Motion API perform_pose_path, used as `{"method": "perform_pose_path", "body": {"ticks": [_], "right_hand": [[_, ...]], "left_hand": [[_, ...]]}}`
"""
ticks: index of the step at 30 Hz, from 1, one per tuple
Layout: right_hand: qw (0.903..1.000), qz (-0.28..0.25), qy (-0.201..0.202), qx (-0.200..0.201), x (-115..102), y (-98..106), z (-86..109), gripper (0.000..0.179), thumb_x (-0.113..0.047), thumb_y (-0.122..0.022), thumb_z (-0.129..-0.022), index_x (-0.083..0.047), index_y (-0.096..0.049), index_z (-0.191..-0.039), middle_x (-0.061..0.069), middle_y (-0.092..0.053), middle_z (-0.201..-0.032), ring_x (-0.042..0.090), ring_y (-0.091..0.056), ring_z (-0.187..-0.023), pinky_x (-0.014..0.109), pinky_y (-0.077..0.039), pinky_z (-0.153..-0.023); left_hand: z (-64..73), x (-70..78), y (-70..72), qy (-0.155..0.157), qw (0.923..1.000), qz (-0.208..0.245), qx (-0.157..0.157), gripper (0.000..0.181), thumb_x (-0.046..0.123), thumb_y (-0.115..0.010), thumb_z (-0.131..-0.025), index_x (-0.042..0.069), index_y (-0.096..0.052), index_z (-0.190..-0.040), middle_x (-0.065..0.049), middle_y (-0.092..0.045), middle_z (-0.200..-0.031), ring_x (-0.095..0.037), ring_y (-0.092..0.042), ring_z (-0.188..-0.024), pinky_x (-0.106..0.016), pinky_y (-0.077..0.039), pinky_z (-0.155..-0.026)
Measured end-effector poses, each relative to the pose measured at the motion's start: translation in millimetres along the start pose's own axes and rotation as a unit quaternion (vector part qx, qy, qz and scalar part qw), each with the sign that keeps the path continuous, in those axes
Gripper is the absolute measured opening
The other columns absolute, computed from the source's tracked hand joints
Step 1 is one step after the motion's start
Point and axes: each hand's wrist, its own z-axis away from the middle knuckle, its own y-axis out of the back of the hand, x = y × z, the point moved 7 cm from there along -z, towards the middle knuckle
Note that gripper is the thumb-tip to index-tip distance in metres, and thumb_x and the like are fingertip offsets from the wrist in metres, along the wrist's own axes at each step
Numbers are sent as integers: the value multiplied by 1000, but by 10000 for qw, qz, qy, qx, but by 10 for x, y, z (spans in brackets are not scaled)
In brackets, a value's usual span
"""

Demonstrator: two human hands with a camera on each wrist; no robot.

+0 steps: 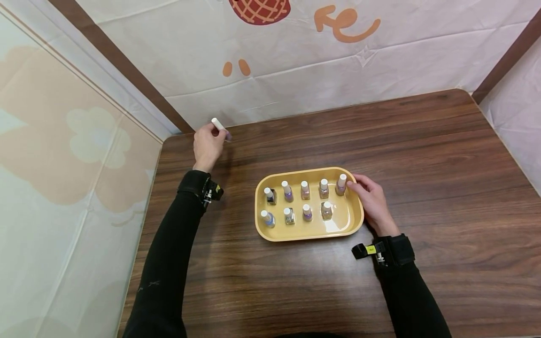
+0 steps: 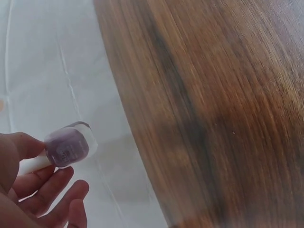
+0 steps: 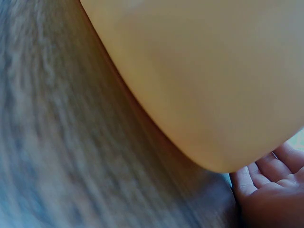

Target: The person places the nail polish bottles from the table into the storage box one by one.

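My left hand [image 1: 208, 146] pinches a nail polish bottle [image 2: 69, 145] between thumb and fingers above the table's far left corner. The bottle is tilted, with light purple polish and a long white cap [image 1: 217, 124]. On the right, my right hand [image 1: 374, 203] grips the end of a yellow tray [image 1: 310, 237], its thumb over the rim and its fingers along the outside. Several nail polish bottles with white caps stand in two rows in the tray, among them a dark one [image 1: 270, 196], a blue one [image 1: 268, 218] and a mauve one [image 1: 340, 186] near the right thumb.
The tray rests on a brown wood-grain table [image 1: 422, 188]. A white printed cloth [image 1: 296, 75] hangs along the table's back edge. To the left stands a pale flower-patterned panel [image 1: 76, 188]. Each wrist wears a black strap with a small camera.
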Motion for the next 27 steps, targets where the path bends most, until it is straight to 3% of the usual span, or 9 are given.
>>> {"method": "perform_pose_path", "body": {"ticks": [9,20,27], "right_hand": [[9999,127,-43,44,2,5,-12,40,-23,-62,-94,1,-56,-126,-9,-63,-100,4,-64,-86,19,-54,-73],[9998,171,-66,63,-8,13,-14,40,-23,-62,-95,1,-56,-126,-9,-62,-99,5,-63,-87,18,-54,-73],[9998,184,-56,54,4,16,-24,42,-23,-62,-94,2,-56,-127,-8,-63,-100,5,-64,-87,19,-54,-74]], "left_hand": [[61,165,-16,-143,9998,-105,-94,26,32,-53,-96,15,-72,-101,-7,-71,-100,-25,-60,-86,-32,-39,-67],[253,540,-24,-854,9962,-169,-82,23,29,-57,-94,11,-72,-96,-9,-68,-97,-24,-62,-88,-36,-44,-71],[386,726,-7,-1133,9935,-13,-137,22,27,-58,-94,12,-74,-93,-9,-67,-98,-23,-62,-87,-35,-44,-72]]}}
